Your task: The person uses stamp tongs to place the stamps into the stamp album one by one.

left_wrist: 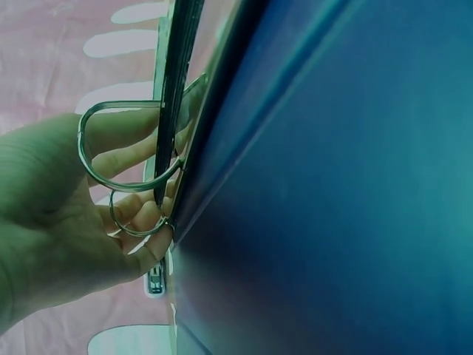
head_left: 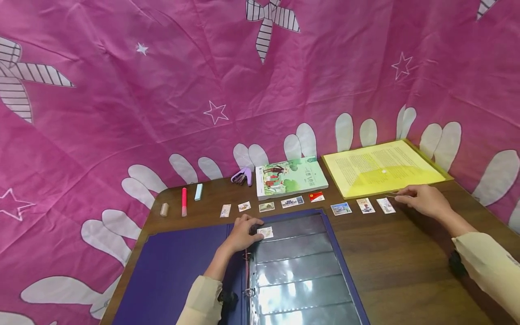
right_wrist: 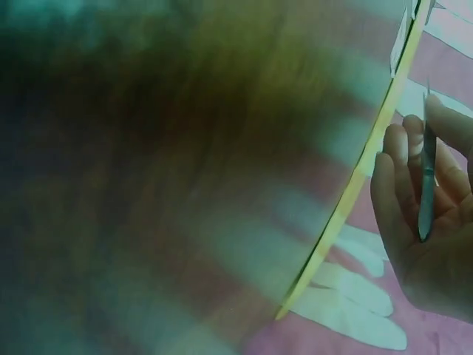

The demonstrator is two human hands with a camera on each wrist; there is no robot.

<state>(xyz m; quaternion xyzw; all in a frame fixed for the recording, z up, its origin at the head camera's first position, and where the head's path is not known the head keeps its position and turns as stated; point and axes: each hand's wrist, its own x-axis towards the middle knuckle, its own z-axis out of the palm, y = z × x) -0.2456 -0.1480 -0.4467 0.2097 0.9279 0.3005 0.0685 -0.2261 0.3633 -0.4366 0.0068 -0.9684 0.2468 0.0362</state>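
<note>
My left hand [head_left: 243, 232] rests at the upper left of the black stamp page [head_left: 298, 250], beside the binder's metal rings [left_wrist: 122, 144]. Just by its thumb and index finger, a small pale stamp [head_left: 266, 232] lies at the top row. In my right hand [head_left: 426, 201] I hold slim metal tweezers [right_wrist: 427, 177] between thumb and fingers. Their tips point left, just above the rightmost stamp [head_left: 386, 206] on the table; nothing shows between them. More stamps, such as a portrait one [head_left: 366, 206] and a blue one [head_left: 341, 208], lie in a row leftward.
The blue binder [head_left: 178, 271] lies spread across the table. Behind the stamps stand a green book [head_left: 290, 178], a yellow folder [head_left: 382, 167] and a purple stapler [head_left: 242, 176]. An eraser [head_left: 164, 209], a pink marker [head_left: 184, 201] and a light-blue case [head_left: 198, 192] sit at the left.
</note>
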